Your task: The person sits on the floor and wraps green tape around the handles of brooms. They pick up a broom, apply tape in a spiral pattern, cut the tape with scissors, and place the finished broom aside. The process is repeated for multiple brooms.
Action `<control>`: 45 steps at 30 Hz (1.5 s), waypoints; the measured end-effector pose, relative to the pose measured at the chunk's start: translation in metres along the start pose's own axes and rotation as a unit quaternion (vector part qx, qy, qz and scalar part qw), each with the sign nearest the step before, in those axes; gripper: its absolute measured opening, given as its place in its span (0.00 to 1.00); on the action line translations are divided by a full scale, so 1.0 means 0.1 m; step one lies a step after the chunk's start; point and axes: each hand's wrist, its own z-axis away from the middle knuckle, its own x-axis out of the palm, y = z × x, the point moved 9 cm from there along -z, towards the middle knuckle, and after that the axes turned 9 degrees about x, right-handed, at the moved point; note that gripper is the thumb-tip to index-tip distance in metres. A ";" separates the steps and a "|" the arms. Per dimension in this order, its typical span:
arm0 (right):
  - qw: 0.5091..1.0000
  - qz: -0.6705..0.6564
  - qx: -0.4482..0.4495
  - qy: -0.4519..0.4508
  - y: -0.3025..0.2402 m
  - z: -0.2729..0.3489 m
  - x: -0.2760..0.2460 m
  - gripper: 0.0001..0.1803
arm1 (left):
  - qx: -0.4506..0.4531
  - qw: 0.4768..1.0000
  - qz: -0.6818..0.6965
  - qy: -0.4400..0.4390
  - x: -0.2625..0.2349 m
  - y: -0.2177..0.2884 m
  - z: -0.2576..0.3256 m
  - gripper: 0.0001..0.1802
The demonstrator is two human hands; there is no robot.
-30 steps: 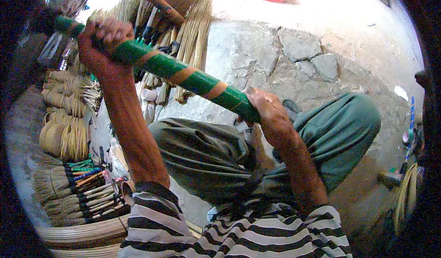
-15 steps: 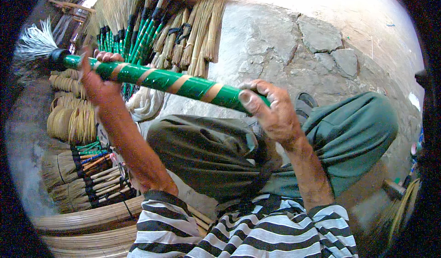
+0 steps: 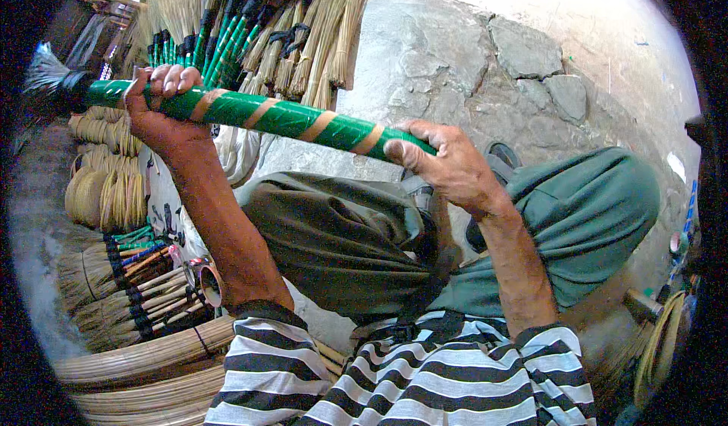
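Note:
A broom (image 3: 288,119) lies crosswise in front of me, its thick handle wrapped in shiny green with spiral tan bands. Pale bristles (image 3: 49,73) spread from a black binding at its far left end. My left hand (image 3: 163,115) is closed round the handle a little way in from that binding, fingers curled over the top. At the other end, my right hand (image 3: 451,164) grips the handle's tip between thumb and fingers, covering the end itself. The handle slopes down slightly toward the right, above my knees.
Finished green-handled brooms (image 3: 220,47) and straw bundles (image 3: 318,36) lie at the far left. Coils of cane-like strips (image 3: 106,191) and small brushes (image 3: 159,305) sit at my left, above long bundled stalks (image 3: 152,361). Cracked concrete floor (image 3: 531,54) stretches ahead. Another straw bundle (image 3: 656,342) lies at right.
Both hands have shifted the broom slightly left and a little away from me. My left hand's fingers have wrapped further over the handle; the right stays at the tip.

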 end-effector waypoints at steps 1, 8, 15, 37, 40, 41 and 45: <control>0.999 -0.021 0.034 -0.030 0.04 0.03 0.06 0.31 | -0.024 0.999 0.021 0.006 -0.06 -0.05 0.01 0.10; 0.990 -0.041 0.095 -0.094 0.02 0.13 0.14 0.32 | -0.092 0.991 0.090 0.029 -0.38 -0.38 -0.01 0.10; 0.982 -0.099 0.053 -0.151 -0.07 0.20 0.17 0.35 | -0.075 0.987 0.144 0.011 -0.39 -0.43 0.03 0.08; 0.993 0.007 0.053 -0.105 -0.13 0.26 0.29 0.33 | -0.046 0.993 0.110 -0.018 -0.34 -0.25 0.15 0.09; 0.993 0.081 0.020 -0.085 -0.19 0.26 0.25 0.35 | -0.050 0.997 0.064 0.004 -0.36 -0.28 0.15 0.10; 0.991 0.072 0.051 -0.099 -0.14 0.25 0.25 0.34 | -0.055 0.996 0.066 -0.012 -0.32 -0.29 0.14 0.09; 0.988 0.140 0.043 -0.051 -0.12 0.16 0.24 0.30 | -0.070 0.997 0.017 0.023 -0.36 -0.35 0.12 0.07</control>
